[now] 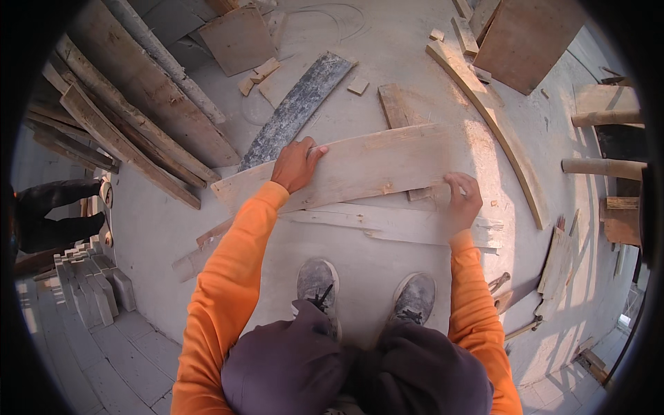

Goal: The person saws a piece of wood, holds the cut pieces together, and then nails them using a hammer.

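The step in hand seems to be the handling of one wide pale board (387, 162), which lies crosswise between the two hands, over a short wooden piece (393, 105); whether it rests there or is lifted a little, I cannot tell. Left of the board, long planks (149, 93) lean together in a row. The left hand (296, 164) is over the board's left part, fingers bent across its far edge, gripping it. Behind that part, a dark mottled plank (301, 104) slants away. On the board's near side lie narrow whitish strips (415, 225), with the shoes (318, 285) nearer still. The right hand (465, 200) is at the board's near right corner, fingers curled; whether it pinches the edge or only touches it, I cannot tell. Right of the board, a long curved timber (494, 124) lies apart. Any shift of the board calls for a firm hold at both ends, I judge. The board looks flat, dusty and lightly stained, with straight long edges; its right end is blurred.
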The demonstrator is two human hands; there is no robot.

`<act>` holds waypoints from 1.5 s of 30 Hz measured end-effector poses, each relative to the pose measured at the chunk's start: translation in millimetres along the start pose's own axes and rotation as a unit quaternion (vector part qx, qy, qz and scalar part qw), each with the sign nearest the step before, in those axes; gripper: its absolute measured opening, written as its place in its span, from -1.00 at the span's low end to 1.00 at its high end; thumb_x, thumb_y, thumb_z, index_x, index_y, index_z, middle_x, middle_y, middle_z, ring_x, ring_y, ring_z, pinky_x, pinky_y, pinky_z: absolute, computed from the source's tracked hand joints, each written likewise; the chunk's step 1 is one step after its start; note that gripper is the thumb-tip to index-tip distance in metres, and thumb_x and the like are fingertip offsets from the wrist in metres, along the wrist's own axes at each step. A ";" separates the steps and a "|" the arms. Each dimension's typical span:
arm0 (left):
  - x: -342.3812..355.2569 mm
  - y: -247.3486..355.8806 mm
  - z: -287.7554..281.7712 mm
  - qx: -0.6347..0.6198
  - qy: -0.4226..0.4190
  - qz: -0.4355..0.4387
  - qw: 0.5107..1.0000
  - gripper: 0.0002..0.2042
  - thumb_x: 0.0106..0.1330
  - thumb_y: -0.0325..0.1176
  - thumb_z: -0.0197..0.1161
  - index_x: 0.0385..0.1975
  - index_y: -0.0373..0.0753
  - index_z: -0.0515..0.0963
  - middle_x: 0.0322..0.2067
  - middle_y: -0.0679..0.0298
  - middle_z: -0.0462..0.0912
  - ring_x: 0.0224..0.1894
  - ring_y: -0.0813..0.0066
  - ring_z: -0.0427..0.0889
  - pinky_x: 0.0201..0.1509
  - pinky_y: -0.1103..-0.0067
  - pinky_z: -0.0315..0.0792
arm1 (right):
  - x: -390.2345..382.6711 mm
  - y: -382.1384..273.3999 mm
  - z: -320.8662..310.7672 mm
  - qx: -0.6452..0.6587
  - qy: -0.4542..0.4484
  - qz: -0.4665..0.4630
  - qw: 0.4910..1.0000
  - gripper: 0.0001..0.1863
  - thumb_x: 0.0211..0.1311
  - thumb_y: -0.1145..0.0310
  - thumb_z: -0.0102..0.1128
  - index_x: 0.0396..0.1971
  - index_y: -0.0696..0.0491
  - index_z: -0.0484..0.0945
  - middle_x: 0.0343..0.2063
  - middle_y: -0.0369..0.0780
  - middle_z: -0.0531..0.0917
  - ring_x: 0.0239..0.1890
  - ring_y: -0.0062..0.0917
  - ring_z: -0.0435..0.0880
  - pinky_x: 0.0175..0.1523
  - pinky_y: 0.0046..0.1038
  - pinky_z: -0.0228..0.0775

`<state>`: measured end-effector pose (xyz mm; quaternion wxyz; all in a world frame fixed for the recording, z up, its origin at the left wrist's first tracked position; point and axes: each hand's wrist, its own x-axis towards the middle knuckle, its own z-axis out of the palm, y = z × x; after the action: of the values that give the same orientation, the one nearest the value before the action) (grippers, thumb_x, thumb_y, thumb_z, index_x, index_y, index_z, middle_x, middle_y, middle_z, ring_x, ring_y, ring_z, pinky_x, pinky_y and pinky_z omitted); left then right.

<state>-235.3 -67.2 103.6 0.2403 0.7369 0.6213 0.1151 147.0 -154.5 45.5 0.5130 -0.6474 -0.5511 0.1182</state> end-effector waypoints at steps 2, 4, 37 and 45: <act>-10.0 -2.6 1.0 -0.017 0.034 0.035 0.999 -0.59 0.50 -0.04 0.14 -0.30 -0.36 0.56 -0.46 -0.06 0.59 -0.29 -0.06 0.56 -0.15 0.22 0.40 | -6.9 -16.5 -11.6 0.012 0.010 0.018 1.000 -0.90 0.22 0.49 0.41 -0.27 0.12 0.78 -0.26 -0.20 0.71 -0.23 -0.46 0.69 -0.14 -0.49 0.54; -15.3 3.9 4.3 -0.018 0.063 0.069 0.995 -0.62 0.50 -0.09 0.14 -0.33 -0.36 0.56 -0.49 -0.06 0.58 -0.34 -0.06 0.55 -0.19 0.22 0.40 | -11.9 -29.6 -28.9 -0.014 0.025 0.012 1.000 -0.92 0.23 0.53 0.38 -0.28 0.13 0.76 -0.28 -0.18 0.70 -0.20 -0.44 0.69 -0.08 -0.46 0.52; 82.3 103.2 33.9 0.064 0.098 0.178 0.977 -0.63 0.51 -0.03 0.09 -0.08 -0.19 0.67 -0.12 0.14 0.70 0.10 0.17 0.51 0.18 0.35 0.29 | -60.6 -42.9 -89.7 -0.276 -0.371 -0.099 0.881 -0.49 -0.13 0.26 0.59 -0.12 -0.01 0.58 -0.15 -0.22 0.59 -0.03 -0.28 0.50 0.21 -0.16 0.16; 37.1 81.2 -14.1 -0.042 0.074 0.168 0.982 -0.67 0.49 -0.11 0.18 -0.04 -0.24 0.66 -0.09 0.09 0.70 0.04 0.14 0.61 0.19 0.34 0.38 | -46.3 -31.4 -137.5 -0.255 -0.345 -0.093 0.899 -0.66 0.04 0.25 0.50 -0.20 0.00 0.62 -0.26 -0.28 0.68 -0.21 -0.31 0.57 0.06 -0.27 0.25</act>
<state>-164.5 -37.3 151.3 0.2018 0.8092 0.4996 0.2344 210.3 -270.9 112.7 0.1171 -0.6203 -0.7626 0.1412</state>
